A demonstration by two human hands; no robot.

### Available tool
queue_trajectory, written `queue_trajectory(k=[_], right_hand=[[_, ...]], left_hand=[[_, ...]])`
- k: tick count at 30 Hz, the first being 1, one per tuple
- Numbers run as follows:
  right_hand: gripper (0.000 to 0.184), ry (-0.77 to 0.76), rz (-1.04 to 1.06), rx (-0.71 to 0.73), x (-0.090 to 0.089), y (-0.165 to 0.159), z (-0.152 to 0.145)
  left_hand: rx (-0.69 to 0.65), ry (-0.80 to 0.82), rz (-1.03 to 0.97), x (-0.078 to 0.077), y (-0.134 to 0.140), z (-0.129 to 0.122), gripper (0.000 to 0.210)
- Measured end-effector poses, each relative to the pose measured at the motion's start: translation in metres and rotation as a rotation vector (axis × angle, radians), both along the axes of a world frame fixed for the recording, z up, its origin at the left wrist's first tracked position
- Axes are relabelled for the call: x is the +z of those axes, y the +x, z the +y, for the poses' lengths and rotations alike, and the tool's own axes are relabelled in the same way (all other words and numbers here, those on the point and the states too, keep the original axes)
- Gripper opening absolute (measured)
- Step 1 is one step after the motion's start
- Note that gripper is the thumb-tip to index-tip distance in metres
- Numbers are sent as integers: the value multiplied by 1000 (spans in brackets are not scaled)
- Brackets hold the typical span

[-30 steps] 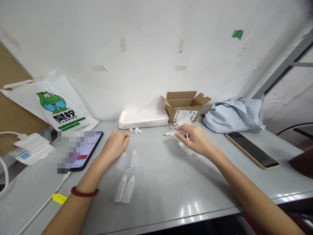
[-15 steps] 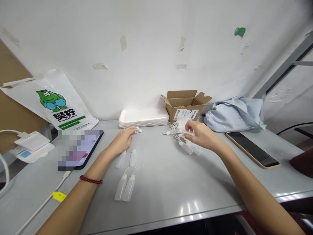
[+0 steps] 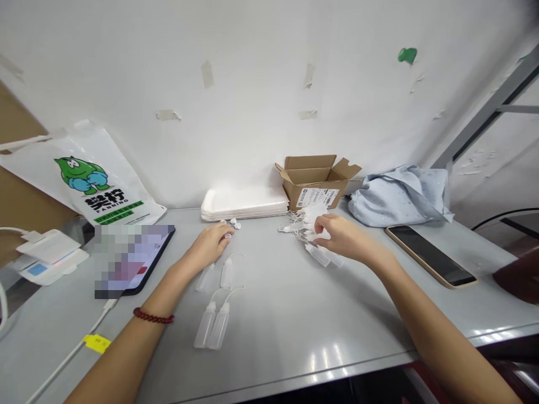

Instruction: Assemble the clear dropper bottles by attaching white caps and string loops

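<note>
My left hand (image 3: 209, 245) rests low over the table, its thumb and fingers pinched on a small white round cap (image 3: 228, 235). Just beyond its fingertips lie loose white caps (image 3: 237, 226). Below that hand, several translucent plastic bottles with thin tethers lie in two rows, among them a front bottle (image 3: 219, 326) and a rear bottle (image 3: 226, 274). At the right, my right hand (image 3: 342, 235) reaches into a heap of similar bottles (image 3: 318, 255), thumb and fingers curled round one plastic bottle, which the hand partly hides.
Behind the heap stands an open cardboard box (image 3: 322, 193), beside a stack of white padded envelopes (image 3: 246, 202). A pale blue cloth bag (image 3: 396, 196) and a phone (image 3: 429, 255) lie right. Left are a lit phone (image 3: 147, 264), a charging cable (image 3: 69, 359) and a white printed bag (image 3: 130, 191).
My left hand has drawn slightly back from the loose caps, with one cap between its fingers. My right hand stays at the bottle heap, its fingers shifted slightly. The view has moved a little.
</note>
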State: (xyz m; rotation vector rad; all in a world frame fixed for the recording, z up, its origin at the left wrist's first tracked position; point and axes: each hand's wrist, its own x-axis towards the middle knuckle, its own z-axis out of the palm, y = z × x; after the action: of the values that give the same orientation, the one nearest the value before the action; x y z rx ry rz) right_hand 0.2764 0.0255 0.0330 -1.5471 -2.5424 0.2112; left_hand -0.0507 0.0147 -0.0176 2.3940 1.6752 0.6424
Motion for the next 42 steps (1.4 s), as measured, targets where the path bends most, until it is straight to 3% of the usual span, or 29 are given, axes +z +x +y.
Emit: queue_trajectory(k=[5,8,10,14,18,24,30,42], right_hand=[[11,146,149,114,-8,-27,-22],[24,32,274,370,-16,-56,-56],[36,-90,234,548,-23,-75,-82],[59,-83,104,753,-38,-99,-112],[60,3,70,762,-48,-106,-112],[54,-19,66,762,-47,-105,-108],[43,-38,67,739,-46,-105,-107],[41,-2,57,731,-52,-106,-108]], left_hand=[[33,-6,10,-3,0,-1,26],[59,1,10,0,1,-3,25],[76,32,-10,4,3,-7,25],[130,157,-121,17,17,-20,21],[122,252,-279,27,49,-37,13],[-36,185,-406,31,85,-55,11],[-3,145,-461,34,84,-60,10],[-5,45,-505,29,83,-62,9]])
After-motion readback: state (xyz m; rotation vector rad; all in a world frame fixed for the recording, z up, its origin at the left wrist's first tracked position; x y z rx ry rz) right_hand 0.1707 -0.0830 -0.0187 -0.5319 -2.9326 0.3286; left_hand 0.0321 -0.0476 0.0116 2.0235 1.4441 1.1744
